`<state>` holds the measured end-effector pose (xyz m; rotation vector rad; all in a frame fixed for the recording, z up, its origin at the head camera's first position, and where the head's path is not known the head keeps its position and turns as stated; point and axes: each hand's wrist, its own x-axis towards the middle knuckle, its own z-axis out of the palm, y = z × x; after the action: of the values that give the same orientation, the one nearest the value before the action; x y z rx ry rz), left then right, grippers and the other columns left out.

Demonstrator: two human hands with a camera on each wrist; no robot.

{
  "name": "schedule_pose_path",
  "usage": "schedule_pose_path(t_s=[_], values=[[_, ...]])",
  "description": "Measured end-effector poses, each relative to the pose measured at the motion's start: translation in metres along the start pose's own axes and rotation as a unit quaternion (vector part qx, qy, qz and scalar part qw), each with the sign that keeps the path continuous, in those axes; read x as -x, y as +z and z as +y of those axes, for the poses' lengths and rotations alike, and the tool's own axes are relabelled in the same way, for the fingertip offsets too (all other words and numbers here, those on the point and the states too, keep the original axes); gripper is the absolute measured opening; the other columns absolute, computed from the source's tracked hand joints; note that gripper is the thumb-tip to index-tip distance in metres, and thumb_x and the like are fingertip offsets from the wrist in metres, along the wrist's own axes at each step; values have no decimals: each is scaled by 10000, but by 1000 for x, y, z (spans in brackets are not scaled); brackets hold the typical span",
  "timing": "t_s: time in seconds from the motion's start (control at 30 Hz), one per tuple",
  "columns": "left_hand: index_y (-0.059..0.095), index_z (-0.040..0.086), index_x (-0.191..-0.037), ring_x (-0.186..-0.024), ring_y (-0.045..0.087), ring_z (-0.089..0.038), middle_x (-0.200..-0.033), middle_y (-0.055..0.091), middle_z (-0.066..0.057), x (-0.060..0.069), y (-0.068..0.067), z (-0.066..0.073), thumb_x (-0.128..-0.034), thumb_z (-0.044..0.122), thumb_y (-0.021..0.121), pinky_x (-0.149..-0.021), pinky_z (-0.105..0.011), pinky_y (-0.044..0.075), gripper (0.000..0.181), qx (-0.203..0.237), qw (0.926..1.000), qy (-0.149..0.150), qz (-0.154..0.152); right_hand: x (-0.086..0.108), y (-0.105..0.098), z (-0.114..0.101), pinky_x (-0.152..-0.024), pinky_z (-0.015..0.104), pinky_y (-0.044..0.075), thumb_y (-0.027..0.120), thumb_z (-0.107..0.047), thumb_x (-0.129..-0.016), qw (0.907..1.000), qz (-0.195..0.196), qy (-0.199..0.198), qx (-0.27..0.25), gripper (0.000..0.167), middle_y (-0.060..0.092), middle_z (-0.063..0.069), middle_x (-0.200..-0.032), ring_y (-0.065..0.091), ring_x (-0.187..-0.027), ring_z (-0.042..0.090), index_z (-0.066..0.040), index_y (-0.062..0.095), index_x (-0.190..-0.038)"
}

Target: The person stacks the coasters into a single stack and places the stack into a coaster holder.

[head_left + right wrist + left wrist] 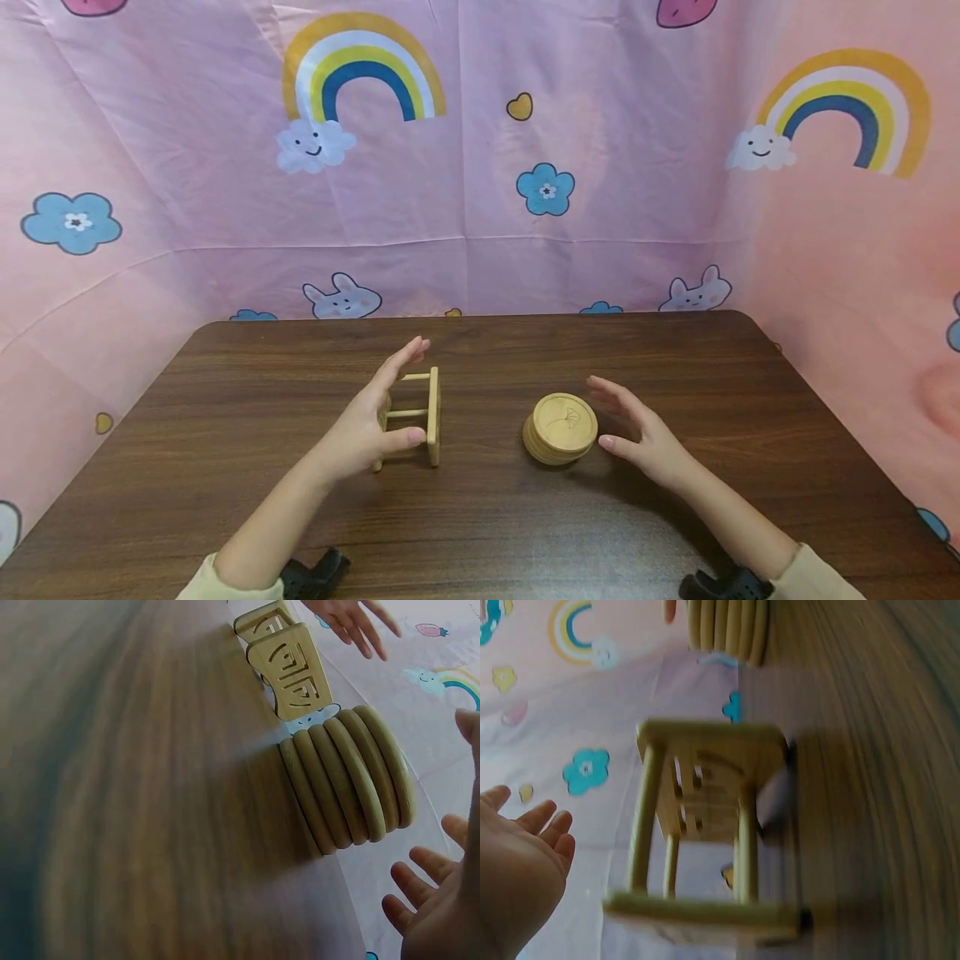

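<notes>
A wooden coaster holder (434,417) with carved end panels and round rods stands on the table, left of the middle. My left hand (365,429) is over its left side, thumb and fingers spread apart; in the left wrist view a gap shows between hand and holder. To the right, several round wooden coasters (564,423) are piled in one stack, the top one engraved with a leaf-like figure. Beside the stack's right side is my right hand (651,440), fingers extended and holding nothing. The right wrist view shows the coasters' rounded edges (349,780) apart from that hand.
The dark wood-grain table (480,533) has rounded far corners. A pastel cloth (480,200) printed with rainbows, flowers and rabbits hangs behind it and along both sides. Black straps (315,573) circle both wrists.
</notes>
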<state>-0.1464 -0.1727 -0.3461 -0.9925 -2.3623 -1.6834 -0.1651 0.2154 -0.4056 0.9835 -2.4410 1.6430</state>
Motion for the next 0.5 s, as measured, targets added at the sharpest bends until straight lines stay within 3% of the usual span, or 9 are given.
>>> schedule_pose_path(t_s=[0.27,0.5], values=[[214,268,-1531,-1399,195,-234,-1546,254,9,-10,24,12,-825,361,741,-1036,-675,140,886,498,9985,168,-150,7,3,-4,-1034,377,342,641,17,-852,9996,-128,-10,265,752,344,219,-1465,362,-1308,351,-89,274,-1499],[229,271,-1526,-1393,221,-215,-1529,285,24,-14,45,14,-835,406,723,-1092,-578,128,860,410,9986,211,-244,9,6,-4,-1051,302,325,700,22,-814,9980,-369,-280,424,838,323,205,-1481,337,-1333,316,-62,234,-1505]])
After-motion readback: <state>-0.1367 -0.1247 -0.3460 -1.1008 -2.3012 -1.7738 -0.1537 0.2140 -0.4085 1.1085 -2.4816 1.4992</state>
